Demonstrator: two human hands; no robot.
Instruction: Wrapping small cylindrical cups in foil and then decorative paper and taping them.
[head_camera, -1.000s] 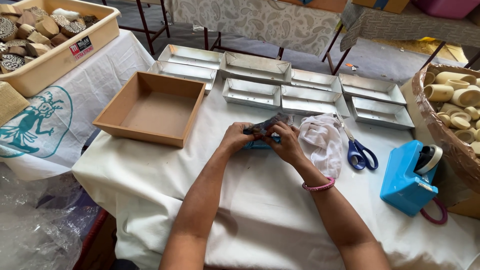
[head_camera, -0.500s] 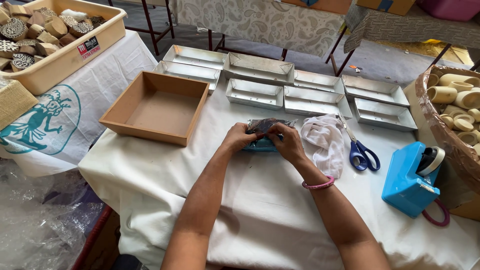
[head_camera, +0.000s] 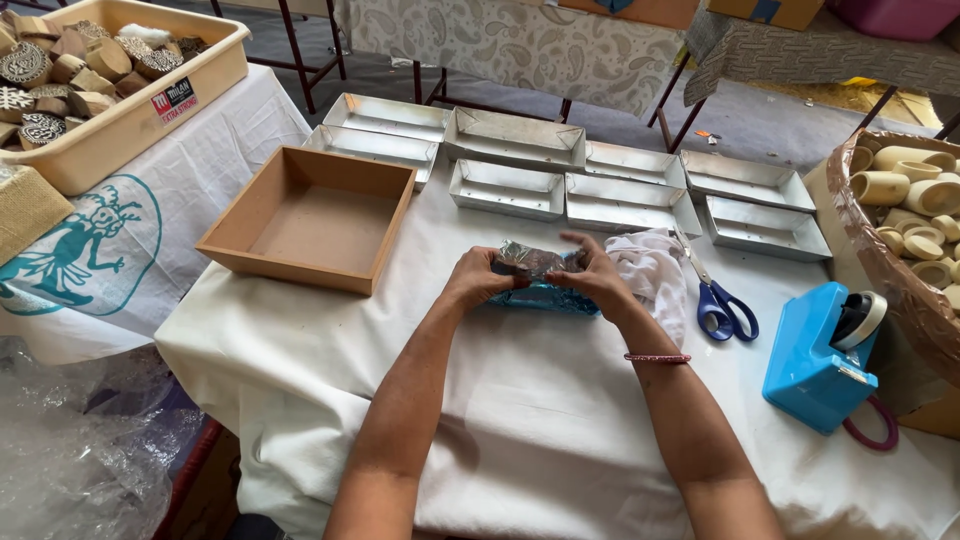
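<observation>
A cream plastic tub (head_camera: 150, 105) heaped with carved wooden blocks stood at the far left on a side table draped in a white cloth printed with one teal figure (head_camera: 80, 245); crumpled clear plastic sheeting (head_camera: 80, 450) lay below it. On the white-covered tabletop (head_camera: 540, 420), one empty brown cardboard tray (head_camera: 310, 220) sat toward the far left corner. Eight shallow metal trays (head_camera: 515, 140) stood in two rows along the far edge, all empty.

Near the middle of the tabletop, both hands closed on a single small parcel in shiny clear wrap (head_camera: 535, 270), dark on top with blue beneath. The left hand (head_camera: 478, 278) gripped the parcel's left end, fingers curled tight around it. The right hand (head_camera: 597, 275) clasped the right end, thumb and fingers pressed against the wrap with the forefinger raised over the top; one pink bangle (head_camera: 657, 357) circled that wrist. The parcel's lower edge appeared to rest on the cloth, though that could not be told for certain.

Just right of the hands lay one bunched white cloth (head_camera: 650, 270), and beside it one pair of blue-handled scissors (head_camera: 718, 295). Nearer the right edge stood one blue tape dispenser (head_camera: 822, 355). One basket (head_camera: 890, 290) of pale cylindrical wooden pieces overhung the far right corner.
</observation>
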